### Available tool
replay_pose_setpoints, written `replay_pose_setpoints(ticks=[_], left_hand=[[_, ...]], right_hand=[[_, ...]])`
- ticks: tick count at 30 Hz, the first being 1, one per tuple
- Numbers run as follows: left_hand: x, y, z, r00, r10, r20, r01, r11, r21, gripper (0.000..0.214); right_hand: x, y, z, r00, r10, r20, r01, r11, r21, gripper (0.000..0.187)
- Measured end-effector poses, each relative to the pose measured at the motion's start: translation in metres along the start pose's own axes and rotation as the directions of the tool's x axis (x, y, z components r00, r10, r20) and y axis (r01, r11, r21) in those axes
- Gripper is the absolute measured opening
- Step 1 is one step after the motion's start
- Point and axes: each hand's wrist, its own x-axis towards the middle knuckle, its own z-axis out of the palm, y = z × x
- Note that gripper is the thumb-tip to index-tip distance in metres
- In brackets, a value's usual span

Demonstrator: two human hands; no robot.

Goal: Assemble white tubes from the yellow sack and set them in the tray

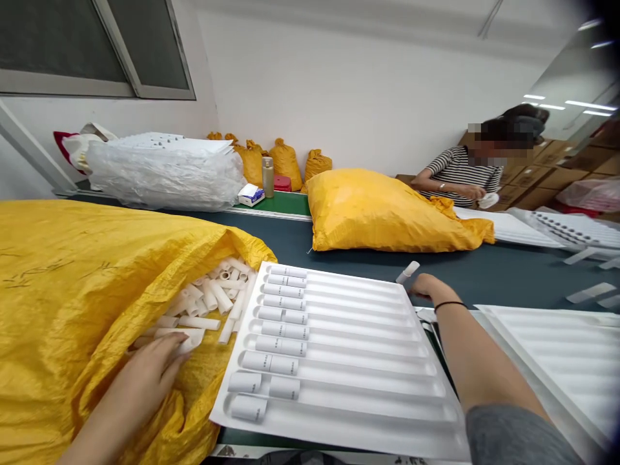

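A white grooved tray (368, 361) lies on the dark table in front of me, with several white tubes (283, 316) set in the left ends of its grooves. My left hand (145, 378) reaches into the open mouth of a big yellow sack (68, 303), fingers curled around a white tube (186, 336) among the loose tubes (213, 297) there. My right hand (426, 286) is at the tray's far right corner, closed on a single white tube (407, 272) that sticks up from the fingers. A black band circles that wrist.
A second yellow sack (382, 213) lies across the table. More white trays (566, 361) sit to the right. A person in a striped shirt (460, 171) works at the far right. A clear plastic bag (165, 171), a bottle (267, 176) and cardboard boxes stand behind.
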Motion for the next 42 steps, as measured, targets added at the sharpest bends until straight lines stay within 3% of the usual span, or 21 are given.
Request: replay_pose_setpoints(ticks=[2,4,6,7,8,9,10,11,12,14,17,20,22,23,25,27,28,30,33,36,42], left_hand=[[-0.003,0.013,-0.006,0.993,-0.11,-0.036,0.105,0.988,-0.115,0.04],[-0.005,0.032,-0.007,0.983,-0.173,-0.062,0.15,0.949,-0.279,0.043],[-0.003,0.054,-0.004,0.981,-0.16,-0.11,0.098,0.896,-0.432,0.04],[-0.001,0.064,-0.002,0.98,-0.135,-0.146,0.049,0.876,-0.48,0.038],[0.002,0.074,0.0,0.979,-0.101,-0.176,-0.004,0.86,-0.51,0.036],[0.005,0.082,0.002,0.978,-0.064,-0.201,-0.052,0.85,-0.523,0.034],[0.008,0.089,0.003,0.976,-0.029,-0.218,-0.094,0.843,-0.53,0.032],[0.01,0.095,0.003,0.973,0.002,-0.229,-0.128,0.834,-0.537,0.029],[0.011,0.1,0.004,0.97,0.02,-0.243,-0.155,0.821,-0.549,0.028],[0.012,0.107,0.003,0.962,0.009,-0.274,-0.184,0.762,-0.62,0.025],[0.01,0.118,0.001,0.961,-0.114,-0.252,-0.157,0.526,-0.836,0.029],[0.007,0.13,0.001,0.974,-0.212,-0.083,-0.048,0.166,-0.985,0.049],[0.005,0.138,0.003,0.978,-0.207,0.037,0.04,0.01,-0.999,0.058],[0.005,0.141,0.005,0.978,-0.194,0.077,0.075,-0.02,-0.997,0.056],[0.004,0.146,0.008,0.982,-0.166,0.093,0.096,0.007,-0.995,0.047],[0.003,0.146,0.009,0.989,-0.141,0.052,0.073,0.147,-0.986,0.04],[0.002,0.145,0.008,0.992,-0.121,0.025,0.055,0.251,-0.966,0.038],[0.001,0.143,0.004,0.998,-0.054,-0.019,0.009,0.479,-0.878,0.034],[-0.002,0.141,-0.006,0.99,0.141,-0.033,-0.122,0.698,-0.705,0.031],[-0.005,0.144,-0.015,0.946,0.321,-0.052,-0.289,0.756,-0.588,0.031],[-0.01,0.151,-0.017,0.861,0.435,-0.262,-0.507,0.768,-0.392,0.03]], right_hand=[[-0.016,-0.017,-0.017,0.992,-0.037,0.123,0.047,0.996,-0.08,0.014],[-0.051,-0.043,-0.02,0.961,-0.164,0.223,0.187,0.979,-0.086,0.013],[-0.104,-0.072,-0.003,0.868,-0.399,0.296,0.419,0.908,-0.002,0.005],[-0.135,-0.085,0.011,0.772,-0.541,0.334,0.55,0.832,0.075,0.008],[-0.166,-0.095,0.028,0.57,-0.745,0.348,0.751,0.644,0.149,0.015],[-0.195,-0.103,0.045,0.387,-0.859,0.335,0.87,0.461,0.177,0.019],[-0.22,-0.108,0.061,0.278,-0.906,0.319,0.923,0.344,0.173,0.017],[-0.239,-0.11,0.075,0.226,-0.925,0.305,0.947,0.282,0.153,0.013],[-0.252,-0.11,0.086,0.22,-0.93,0.296,0.958,0.263,0.117,0.011],[-0.263,-0.108,0.096,0.276,-0.916,0.292,0.952,0.303,0.05,0.015],[-0.254,-0.106,0.083,0.365,-0.9,0.238,0.909,0.4,0.118,0.02],[-0.24,-0.11,0.058,0.491,-0.864,0.113,0.743,0.482,0.465,0.02],[-0.234,-0.114,0.044,0.55,-0.832,0.067,0.546,0.419,0.726,0.017],[-0.232,-0.116,0.039,0.564,-0.825,0.049,0.454,0.359,0.815,0.018],[-0.228,-0.117,0.031,0.59,-0.807,-0.019,0.38,0.257,0.889,0.023],[-0.224,-0.115,0.024,0.591,-0.791,-0.16,0.509,0.212,0.834,0.025],[-0.221,-0.113,0.021,0.561,-0.792,-0.242,0.613,0.201,0.764,0.024],[-0.214,-0.109,0.014,0.44,-0.823,-0.36,0.789,0.163,0.592,0.027],[-0.206,-0.106,0.007,0.28,-0.888,-0.365,0.887,0.094,0.453,0.03],[-0.202,-0.106,0.007,0.252,-0.911,-0.327,0.885,0.08,0.458,0.026],[-0.202,-0.104,0.01,0.267,-0.89,-0.37,0.86,0.047,0.507,0.024]])
